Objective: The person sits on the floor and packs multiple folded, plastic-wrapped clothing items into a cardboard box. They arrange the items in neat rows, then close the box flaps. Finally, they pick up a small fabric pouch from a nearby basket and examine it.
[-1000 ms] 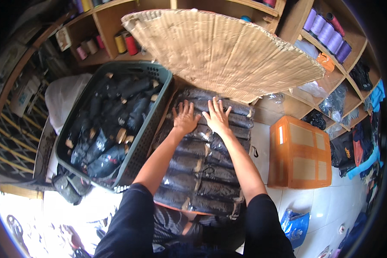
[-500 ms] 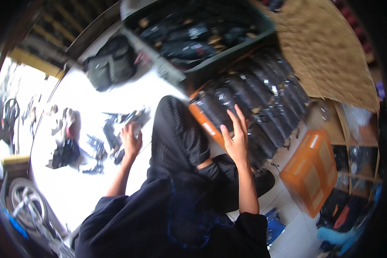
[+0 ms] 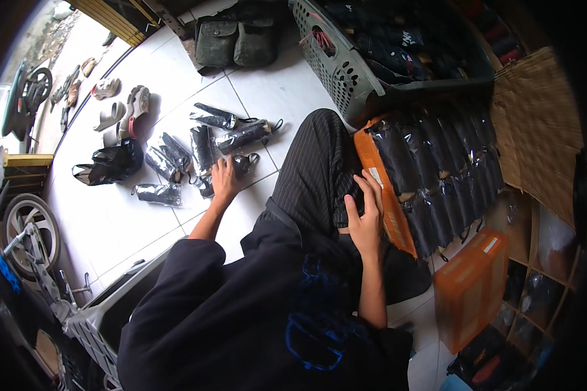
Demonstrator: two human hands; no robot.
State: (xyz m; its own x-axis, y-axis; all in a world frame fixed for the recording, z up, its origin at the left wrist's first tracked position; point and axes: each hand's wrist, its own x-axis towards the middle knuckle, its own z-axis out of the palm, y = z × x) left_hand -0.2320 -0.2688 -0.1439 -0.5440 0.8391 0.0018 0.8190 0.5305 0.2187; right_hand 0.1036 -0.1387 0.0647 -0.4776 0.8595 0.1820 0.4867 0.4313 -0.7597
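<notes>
On the white tiles at left lie several slim black bundles in clear plastic (image 3: 242,137), some with wrist loops, resembling folded umbrellas. My left hand (image 3: 224,182) is down among them, its fingers curled against the nearest looped bundle (image 3: 244,165); part of their grip is hidden. Over my right lower leg, my right hand (image 3: 366,225) hangs empty, thumb and fingers apart. Just beyond it sits an open orange package (image 3: 385,189) packed with rows of similar wrapped black bundles (image 3: 430,150).
A grey-green perforated basket (image 3: 346,78) full of dark packets stands at the far right. Sealed orange parcel (image 3: 469,287), cardboard sheet (image 3: 535,130) and shelving flank my right. Sandals (image 3: 134,111), a black plastic bag (image 3: 114,163) and a dark bag (image 3: 235,42) lie left; a grey crate (image 3: 104,319) sits behind.
My view has swung left. My left hand has come down onto a wrapped bundle among the loose ones. My right hand has drawn back from above the orange package, still open.
</notes>
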